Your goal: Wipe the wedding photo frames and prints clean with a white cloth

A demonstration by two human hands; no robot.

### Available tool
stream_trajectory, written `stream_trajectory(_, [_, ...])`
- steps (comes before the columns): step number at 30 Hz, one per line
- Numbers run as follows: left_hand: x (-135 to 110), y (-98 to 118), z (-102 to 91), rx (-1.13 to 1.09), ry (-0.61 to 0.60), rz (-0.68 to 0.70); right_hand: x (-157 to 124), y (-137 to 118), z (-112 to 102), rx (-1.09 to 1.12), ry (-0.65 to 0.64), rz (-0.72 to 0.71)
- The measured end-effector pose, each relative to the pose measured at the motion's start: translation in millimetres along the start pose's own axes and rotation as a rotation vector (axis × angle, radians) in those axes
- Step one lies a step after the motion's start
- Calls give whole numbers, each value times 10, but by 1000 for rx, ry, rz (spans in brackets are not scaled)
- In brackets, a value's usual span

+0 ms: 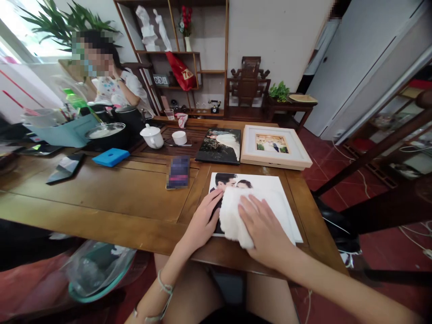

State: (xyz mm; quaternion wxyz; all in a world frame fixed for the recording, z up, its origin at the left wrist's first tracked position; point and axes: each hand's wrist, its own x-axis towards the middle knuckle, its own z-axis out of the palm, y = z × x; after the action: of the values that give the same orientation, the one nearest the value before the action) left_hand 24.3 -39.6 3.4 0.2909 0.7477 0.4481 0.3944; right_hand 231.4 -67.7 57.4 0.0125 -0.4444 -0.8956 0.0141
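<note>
A photo panel point(270, 182) with a couple's picture lies flat near the front edge of the wooden table. My right hand point(263, 225) presses a fluffy white cloth point(231, 216) down on it, fingers slightly bent over the cloth. The cloth hides much of the picture's lower part. At the panel's left side rests my left hand point(204, 220), fingers stretched out and thumb apart, fingertips touching the panel beside the cloth. Just behind the panel are a dark photo panel point(221, 146) and a pale wooden frame point(249, 135) holding a wedding picture.
A phone-like dark object point(178, 172) and a blue block point(111, 157) lie on the table point(135, 198). A lidded white cup point(151, 136) and a small bowl point(179, 137) stand behind. Across the table sits a person point(124, 85). A lined bin point(101, 270) is below left.
</note>
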Motion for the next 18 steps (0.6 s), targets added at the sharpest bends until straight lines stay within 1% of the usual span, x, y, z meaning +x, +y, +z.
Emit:
stream_trajectory(2, [-3, -6, -1, -49, -2, 13, 180, -3, -47, -66, 15, 43])
stream_trajectory(4, [-4, -12, -6, -95, -9, 22, 261, -132, -58, -107, -2, 7])
stream_trajectory(6, [-5, -12, -13, -123, -12, -3, 227, -329, -40, -101, -28, -70])
stream_trajectory(8, [-8, -1, -21, -130, -4, -50, 117, -496, -11, -65, -16, -158])
stream_trajectory(10, [-11, 22, -23, -115, 4, -85, -4, -544, 14, -1, 18, -230])
stream_trajectory(11, [-13, 37, -22, -97, 5, -92, -49, -508, 22, 46, 31, -250])
stream_trajectory(13, [-16, 63, -15, -38, 1, -82, -85, -321, 38, 152, 40, -253])
stream_trajectory(15, [-17, 76, -1, 38, -11, -49, -43, -26, 59, 234, 58, -209])
stream_trajectory(18, [-17, 65, 21, 140, -15, -13, 140, 449, 95, 291, 158, -96])
